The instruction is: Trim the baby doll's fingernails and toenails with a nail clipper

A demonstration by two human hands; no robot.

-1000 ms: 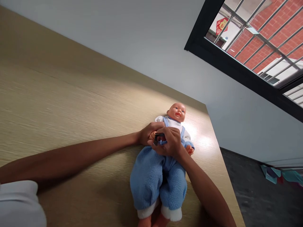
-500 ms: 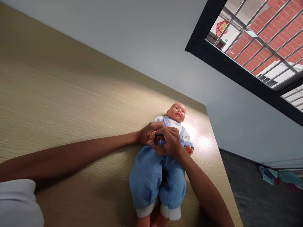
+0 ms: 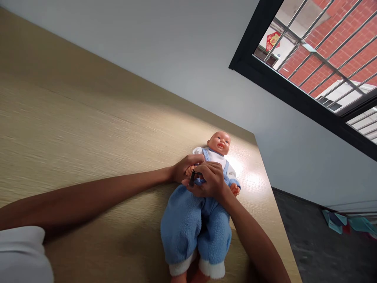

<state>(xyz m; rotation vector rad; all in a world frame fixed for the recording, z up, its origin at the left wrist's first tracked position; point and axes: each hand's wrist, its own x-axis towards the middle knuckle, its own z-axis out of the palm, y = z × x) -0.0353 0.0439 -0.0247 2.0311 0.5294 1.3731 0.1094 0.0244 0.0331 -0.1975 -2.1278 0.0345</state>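
A baby doll [image 3: 194, 224] in blue fleece overalls and a white top lies on its back, head toward the wall. My left hand [image 3: 183, 167] is closed around the doll's arm on the left side, and the doll's small hand [image 3: 190, 170] pokes out of my grip. Between the thumb and fingers of my right hand [image 3: 210, 179] is a small dark nail clipper [image 3: 192, 179]. Its tip is close to the doll's fingers; whether they touch, I cannot tell. The doll's other hand [image 3: 235, 189] rests free on the right.
The doll lies on a wooden table [image 3: 88, 129] near its right edge. A grey-white wall [image 3: 147, 43] runs along the back, with a dark-framed barred window [image 3: 282, 84] at upper right. Beyond the table is a dark floor [image 3: 312, 236] with teal items [image 3: 334, 222].
The nail clipper has tilted in my right hand, and its lever looks more raised. My left hand keeps its hold on the doll's arm. The view has shifted slightly.
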